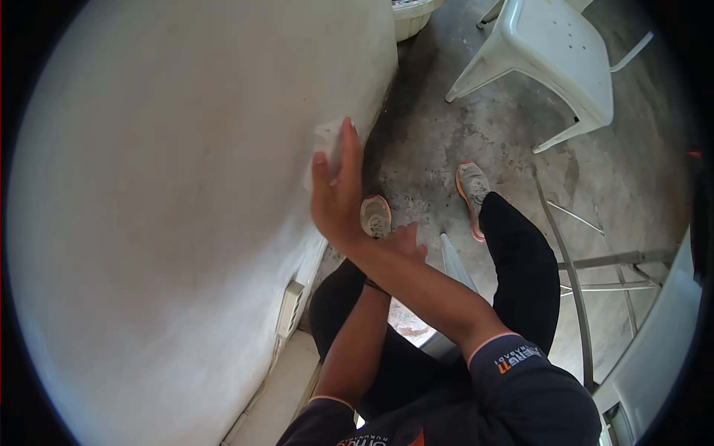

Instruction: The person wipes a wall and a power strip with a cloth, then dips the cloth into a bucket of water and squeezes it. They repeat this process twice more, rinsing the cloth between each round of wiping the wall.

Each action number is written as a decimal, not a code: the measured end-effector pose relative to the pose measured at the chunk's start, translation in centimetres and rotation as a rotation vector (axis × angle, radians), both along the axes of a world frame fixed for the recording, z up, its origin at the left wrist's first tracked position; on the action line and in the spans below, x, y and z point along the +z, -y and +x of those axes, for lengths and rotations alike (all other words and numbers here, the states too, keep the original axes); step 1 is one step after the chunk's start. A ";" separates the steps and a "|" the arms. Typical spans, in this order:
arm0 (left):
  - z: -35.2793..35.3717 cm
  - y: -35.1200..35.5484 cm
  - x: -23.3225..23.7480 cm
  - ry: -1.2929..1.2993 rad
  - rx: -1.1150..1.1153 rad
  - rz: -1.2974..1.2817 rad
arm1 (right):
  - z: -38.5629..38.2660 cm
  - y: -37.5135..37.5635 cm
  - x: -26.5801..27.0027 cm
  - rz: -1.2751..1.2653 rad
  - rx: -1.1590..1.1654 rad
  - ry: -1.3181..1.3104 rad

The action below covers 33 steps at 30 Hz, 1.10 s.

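My right hand (pixel 338 195) reaches across my body to the white wall (pixel 186 149). Its thumb and fingers spread around a thin white piece (pixel 326 137), pressing it against the wall. It looks like a folded cloth or tissue, but I cannot make out which, and the palm hides part of it. My left hand (pixel 404 241) hangs below the right forearm, over the floor near my shoe. That forearm partly covers it. The visible fingers are loosely apart, with nothing seen in them.
A white power strip or socket (pixel 290 308) sits low along the wall. A white plastic chair (pixel 558 52) stands at the upper right, and a pale tub (pixel 413 18) by the wall's far end. Metal folding legs (pixel 569 290) rise at right. The concrete floor (pixel 416 156) is stained.
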<state>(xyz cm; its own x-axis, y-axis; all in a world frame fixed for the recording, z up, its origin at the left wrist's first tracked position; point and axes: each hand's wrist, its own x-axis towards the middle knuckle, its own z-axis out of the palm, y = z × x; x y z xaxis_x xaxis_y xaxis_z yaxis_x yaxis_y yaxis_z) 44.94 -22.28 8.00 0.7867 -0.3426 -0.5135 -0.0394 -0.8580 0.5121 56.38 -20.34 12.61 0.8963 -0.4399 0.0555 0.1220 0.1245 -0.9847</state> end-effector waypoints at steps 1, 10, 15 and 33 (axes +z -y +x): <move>0.9 -0.3 -1.8 -0.132 0.145 -0.131 | 2.6 -0.2 -0.5 -0.162 -0.075 0.037; 4.8 3.6 1.6 -0.186 -0.057 -0.104 | 18.7 6.6 -8.2 -0.308 -0.091 0.527; 6.1 5.3 2.8 -0.412 -0.159 -0.159 | 27.4 11.5 -17.3 -0.211 -0.259 0.412; 8.5 4.9 3.2 -0.327 0.030 -0.162 | 30.4 15.1 -44.1 -0.110 -0.228 -0.415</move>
<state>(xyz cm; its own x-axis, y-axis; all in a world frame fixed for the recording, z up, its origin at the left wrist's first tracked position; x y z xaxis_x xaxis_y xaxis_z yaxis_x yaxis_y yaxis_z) 53.45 -27.21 11.22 0.6006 -0.4194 -0.6807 0.1726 -0.7633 0.6225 86.73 -35.49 -31.48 0.7341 -0.6392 -0.2291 -0.2718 0.0326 -0.9618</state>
